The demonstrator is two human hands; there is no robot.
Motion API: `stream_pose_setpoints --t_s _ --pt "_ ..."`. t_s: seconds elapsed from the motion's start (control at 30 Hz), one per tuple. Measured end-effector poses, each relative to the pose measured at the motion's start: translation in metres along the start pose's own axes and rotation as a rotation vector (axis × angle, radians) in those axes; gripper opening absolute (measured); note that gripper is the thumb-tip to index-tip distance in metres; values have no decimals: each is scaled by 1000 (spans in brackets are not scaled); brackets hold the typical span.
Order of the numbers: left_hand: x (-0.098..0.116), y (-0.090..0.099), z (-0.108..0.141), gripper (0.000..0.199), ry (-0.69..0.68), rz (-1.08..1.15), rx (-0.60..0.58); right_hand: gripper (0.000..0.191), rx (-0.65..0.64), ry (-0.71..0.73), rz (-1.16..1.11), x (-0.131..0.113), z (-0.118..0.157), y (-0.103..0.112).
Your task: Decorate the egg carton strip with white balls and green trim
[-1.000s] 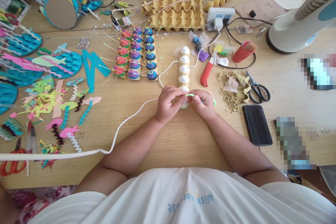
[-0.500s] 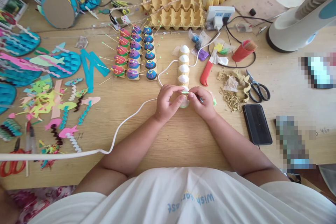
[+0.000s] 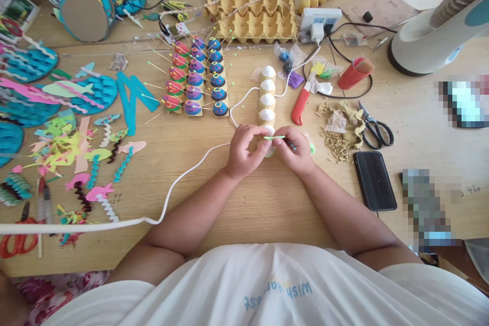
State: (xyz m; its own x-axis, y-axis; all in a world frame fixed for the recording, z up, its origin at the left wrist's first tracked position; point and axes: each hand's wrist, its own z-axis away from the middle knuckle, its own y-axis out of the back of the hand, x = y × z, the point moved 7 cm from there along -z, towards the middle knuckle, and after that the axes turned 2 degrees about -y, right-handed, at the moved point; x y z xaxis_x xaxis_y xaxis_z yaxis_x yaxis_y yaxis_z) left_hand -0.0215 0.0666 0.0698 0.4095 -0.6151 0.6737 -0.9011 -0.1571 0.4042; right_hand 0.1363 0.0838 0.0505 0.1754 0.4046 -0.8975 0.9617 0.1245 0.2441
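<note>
Between my fingertips is a thin light-green strip of modelling clay (image 3: pixel 274 137). My left hand (image 3: pixel 246 150) pinches its left end, and my right hand (image 3: pixel 296 150) pinches it from the right. A thin dark-blue tool, mostly hidden, also sits in the right hand's fingers. Just beyond and partly under the hands lies an egg-carton strip (image 3: pixel 267 100) with white-topped bumps; the nearest bump, edged in green, is largely covered. A bit of bright green clay (image 3: pixel 312 148) peeks out beside the right hand.
Painted egg-carton caterpillars (image 3: pixel 195 79) with sticks stand at back left. A white cable (image 3: pixel 183 175) crosses the table on the left. To the right are a red-handled knife (image 3: pixel 301 104), black-handled scissors (image 3: pixel 376 127), a phone (image 3: pixel 375 181) and a red cup of sticks (image 3: pixel 356 74).
The green clay strip looks longer and shows more between the fingertips. Both hands have shifted very slightly; the rest of the table is unchanged.
</note>
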Motion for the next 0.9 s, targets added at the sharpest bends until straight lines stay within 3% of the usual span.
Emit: stream_pose_setpoints --t_s 0.6,0.9 --pt "-1 2 -1 25 -60 21 44 43 -44 20 38 -2 -3 -4" --pt "-6 -3 0 38 10 16 -31 55 -10 4 42 -1 -5 1"
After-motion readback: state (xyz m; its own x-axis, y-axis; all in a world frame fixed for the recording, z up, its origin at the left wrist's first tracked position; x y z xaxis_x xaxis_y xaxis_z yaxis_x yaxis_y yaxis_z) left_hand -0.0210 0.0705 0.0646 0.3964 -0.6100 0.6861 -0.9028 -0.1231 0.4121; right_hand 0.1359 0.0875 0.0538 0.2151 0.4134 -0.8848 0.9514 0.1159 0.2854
